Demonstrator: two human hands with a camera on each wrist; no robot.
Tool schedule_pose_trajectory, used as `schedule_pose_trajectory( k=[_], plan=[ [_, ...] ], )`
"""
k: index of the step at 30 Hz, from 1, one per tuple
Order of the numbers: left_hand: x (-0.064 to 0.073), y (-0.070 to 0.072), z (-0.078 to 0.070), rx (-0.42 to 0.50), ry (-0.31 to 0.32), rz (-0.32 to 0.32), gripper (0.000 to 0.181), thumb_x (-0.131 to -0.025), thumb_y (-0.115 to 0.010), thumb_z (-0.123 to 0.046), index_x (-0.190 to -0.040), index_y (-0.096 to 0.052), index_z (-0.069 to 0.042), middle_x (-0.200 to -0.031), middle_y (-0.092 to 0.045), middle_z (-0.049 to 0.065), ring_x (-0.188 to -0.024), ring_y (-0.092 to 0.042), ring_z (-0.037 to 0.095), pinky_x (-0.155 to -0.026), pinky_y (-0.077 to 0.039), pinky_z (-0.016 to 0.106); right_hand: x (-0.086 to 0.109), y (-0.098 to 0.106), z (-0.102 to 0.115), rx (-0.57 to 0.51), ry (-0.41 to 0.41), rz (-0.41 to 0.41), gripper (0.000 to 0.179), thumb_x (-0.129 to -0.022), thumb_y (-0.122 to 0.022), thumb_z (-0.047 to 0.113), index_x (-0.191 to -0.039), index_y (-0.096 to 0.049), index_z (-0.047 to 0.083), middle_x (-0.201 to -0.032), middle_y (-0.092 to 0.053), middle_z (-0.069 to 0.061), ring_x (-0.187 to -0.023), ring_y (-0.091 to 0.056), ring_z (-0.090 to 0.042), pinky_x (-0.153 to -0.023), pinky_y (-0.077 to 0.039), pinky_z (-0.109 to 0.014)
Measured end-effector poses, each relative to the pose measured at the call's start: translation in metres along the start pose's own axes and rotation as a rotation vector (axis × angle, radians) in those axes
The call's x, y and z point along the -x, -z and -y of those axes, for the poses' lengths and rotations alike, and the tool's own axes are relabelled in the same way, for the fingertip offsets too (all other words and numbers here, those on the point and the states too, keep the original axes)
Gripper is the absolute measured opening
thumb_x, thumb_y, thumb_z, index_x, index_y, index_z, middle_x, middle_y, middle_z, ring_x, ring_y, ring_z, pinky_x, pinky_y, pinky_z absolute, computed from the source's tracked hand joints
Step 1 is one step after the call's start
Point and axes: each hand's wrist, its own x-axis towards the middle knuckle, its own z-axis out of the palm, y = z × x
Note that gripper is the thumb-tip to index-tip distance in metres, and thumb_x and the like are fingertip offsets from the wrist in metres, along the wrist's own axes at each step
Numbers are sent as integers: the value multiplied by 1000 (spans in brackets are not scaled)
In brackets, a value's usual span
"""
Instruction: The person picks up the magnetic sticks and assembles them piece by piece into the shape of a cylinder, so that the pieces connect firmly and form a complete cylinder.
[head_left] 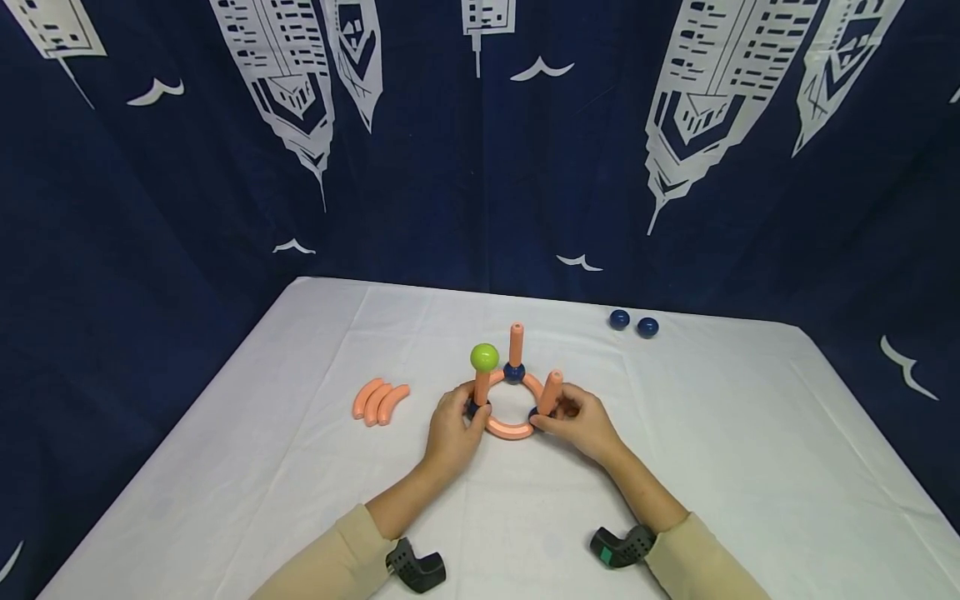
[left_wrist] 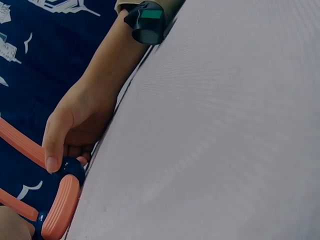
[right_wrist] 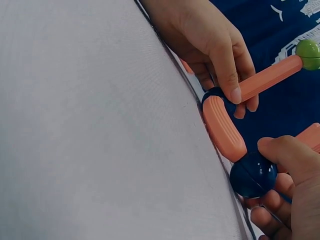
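A ring of curved orange rods (head_left: 510, 431) joined by dark blue balls lies on the white table. Straight orange rods rise from the balls; the left rod (head_left: 482, 389) carries a green ball (head_left: 484, 357), while the back rod (head_left: 517, 344) and right rod (head_left: 551, 390) have bare tops. My left hand (head_left: 452, 431) pinches the left blue ball (left_wrist: 74, 169) at the foot of its rod. On the other side my right hand (head_left: 588, 426) grips the right blue ball (right_wrist: 253, 175), thumb on top and fingers beneath. The back blue ball (head_left: 514, 373) is untouched.
Three loose curved orange rods (head_left: 380, 402) lie side by side to the left. Two spare dark blue balls (head_left: 619, 319) sit near the table's far edge at the right. Behind the white table (head_left: 720, 433) hangs a navy cloth (head_left: 480, 200) with white prints.
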Motion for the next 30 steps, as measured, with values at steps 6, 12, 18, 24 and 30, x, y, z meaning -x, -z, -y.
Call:
schedule_pose_trajectory(
  k=[6, 12, 18, 24, 30],
  plan=[
    [1, 2, 1, -16, 82, -104, 25, -84, -76, -10, -100, -58, -4, -94, -54, 7, -85, -52, 20, -76, -45, 32, 1, 0, -4, -39, 30, 75, 22, -75, -80, -3, -92, -65, -2, -79, -55, -28, -66, -50, -14, -60, -42, -23],
    [2, 2, 3, 13, 112, -154, 22, -84, -75, -9, -79, -54, -10, -77, -48, -1, -70, -48, 12, -63, -42, 26, 0, 0, -4, -72, 75, 129, 18, -76, -76, -7, -90, -64, -7, -79, -56, -31, -68, -52, -14, -63, -44, -23],
    [2, 1, 3, 19, 133, -152, 20, -84, -75, -8, -79, -56, -10, -77, -50, -2, -69, -50, 10, -63, -45, 25, 0, -1, -8, -63, 83, 134, 17, -76, -76, -8, -89, -65, -7, -77, -56, -29, -68, -51, -12, -63, -44, -23],
    [1, 1, 2, 11, 126, -134, 12, -85, -72, -4, -84, -61, -9, -83, -56, 0, -77, -57, 16, -67, -46, 27, -6, -4, -35, -70, 80, 139, 19, -76, -76, -7, -92, -67, -5, -78, -60, -19, -68, -52, -11, -61, -44, -23],
    [2, 1, 0, -1, 100, -98, 7, -87, -69, -4, -93, -67, -6, -94, -60, 4, -90, -62, 21, -74, -49, 32, -6, -5, -41, -86, 106, 151, 19, -79, -76, -3, -97, -70, -3, -80, -64, -6, -69, -55, -10, -61, -46, -22]
  ],
)
